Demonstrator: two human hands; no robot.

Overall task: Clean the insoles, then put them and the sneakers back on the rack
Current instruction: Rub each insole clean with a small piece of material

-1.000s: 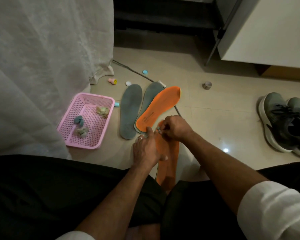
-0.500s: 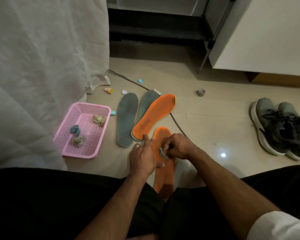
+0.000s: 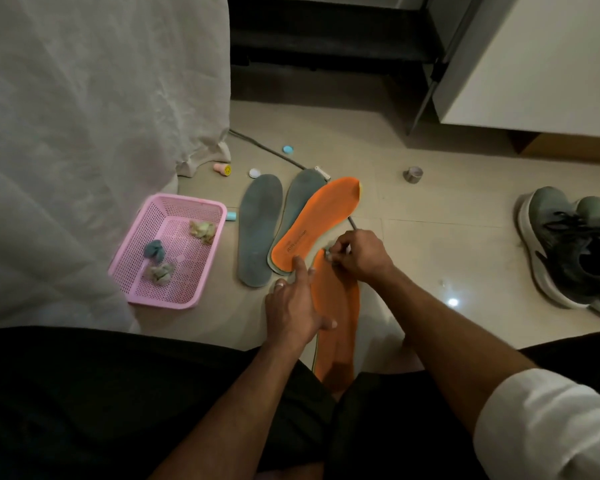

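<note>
The person sits on the floor (image 3: pixel 430 209) with an orange insole (image 3: pixel 340 306) lying between the knees. The left hand (image 3: pixel 293 306) rests flat on it, fingers straight. The right hand (image 3: pixel 359 256) has its fingers curled round a small pale wad (image 3: pixel 329 252), pressed to the insole's far tip. A second orange insole (image 3: pixel 317 223) overlaps one of two grey insoles (image 3: pixel 258 230) just beyond. The grey sneakers (image 3: pixel 575 251) stand well apart at the right. A pink basket (image 3: pixel 201 268) holding crumpled wads sits left.
</note>
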